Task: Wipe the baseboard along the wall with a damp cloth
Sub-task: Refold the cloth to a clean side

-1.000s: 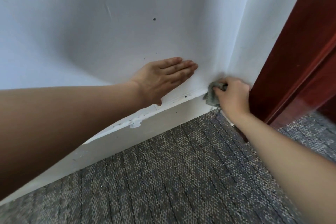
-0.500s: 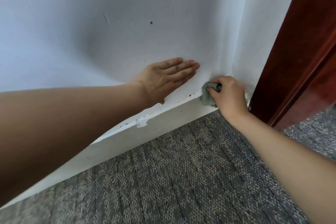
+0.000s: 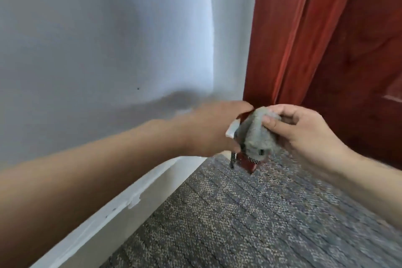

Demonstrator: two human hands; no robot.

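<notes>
A crumpled grey cloth point(image 3: 256, 137) is held up in the air in front of the room corner, away from the wall. My right hand point(image 3: 304, 135) pinches its top between thumb and fingers. My left hand point(image 3: 213, 128), blurred, reaches in from the left, with thumb and fingers curled round the cloth's left edge; its fingertips are partly hidden. The white baseboard point(image 3: 130, 193) runs along the foot of the white wall point(image 3: 97, 50) from lower left to the corner. It has chipped paint on its upper edge.
A dark red wooden door frame and door point(image 3: 315, 39) stand right of the corner. Grey patterned carpet point(image 3: 239, 224) covers the floor. A white piece point(image 3: 231, 131) shows between my left hand and the cloth; I cannot tell what it is.
My right hand lifted the cloth off the baseboard corner into the air. My left hand left the wall and came across to the cloth. The view swung right towards the door.
</notes>
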